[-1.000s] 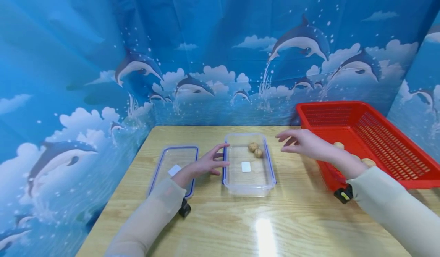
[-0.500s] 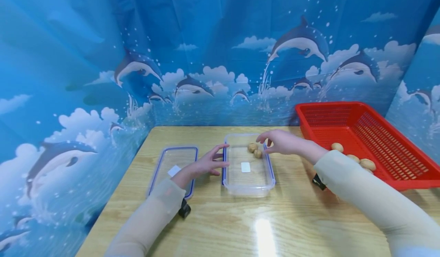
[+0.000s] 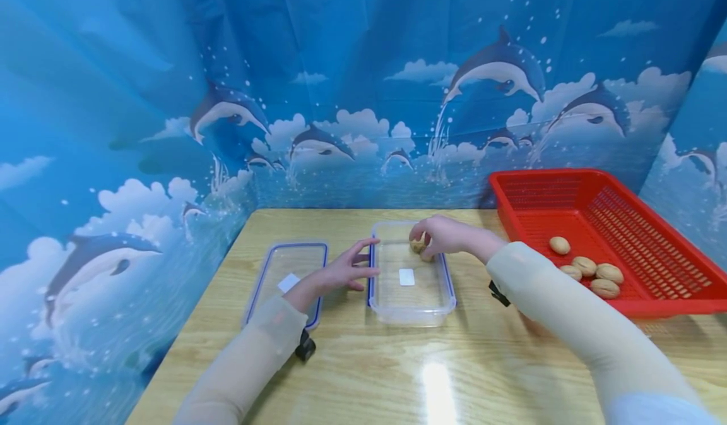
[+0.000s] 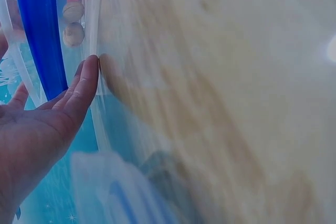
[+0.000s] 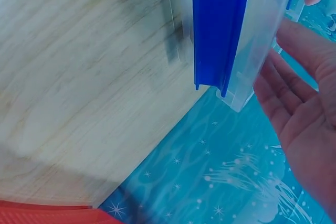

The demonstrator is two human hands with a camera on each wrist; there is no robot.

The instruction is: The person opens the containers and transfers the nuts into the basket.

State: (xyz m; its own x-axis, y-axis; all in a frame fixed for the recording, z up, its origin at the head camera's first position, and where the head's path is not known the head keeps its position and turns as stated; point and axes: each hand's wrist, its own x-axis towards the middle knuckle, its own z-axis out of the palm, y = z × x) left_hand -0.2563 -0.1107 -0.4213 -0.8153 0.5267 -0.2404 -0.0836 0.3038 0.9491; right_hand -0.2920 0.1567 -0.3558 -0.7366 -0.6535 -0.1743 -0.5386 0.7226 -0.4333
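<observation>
The clear plastic box [image 3: 392, 295] with blue side clips stands on the table. Inside it, toward the far right, lie two walnuts [image 4: 73, 11], seen through the wall in the left wrist view. My right hand [image 3: 445, 234] reaches over the box's right wall, thumb and fingers around a walnut [image 3: 417, 246] and partly covering the other. Whether they pinch it is hidden. My left hand [image 3: 337, 269] rests with spread fingers against the box's left side; a fingertip [image 4: 90, 66] touches the wall. A blue clip [image 5: 220, 24] hangs down beside my right hand.
A clear lid with a blue seal [image 3: 272, 261] lies left of the box, partly under my left forearm. The red basket [image 3: 514, 220] at the right holds several walnuts [image 3: 584, 265]. A dolphin-print curtain [image 3: 363, 96] hangs behind the table's far edge.
My right hand has moved left from beside the red basket, over the box's right wall, to the walnuts inside. More walnuts in the basket are uncovered. My left hand stays put.
</observation>
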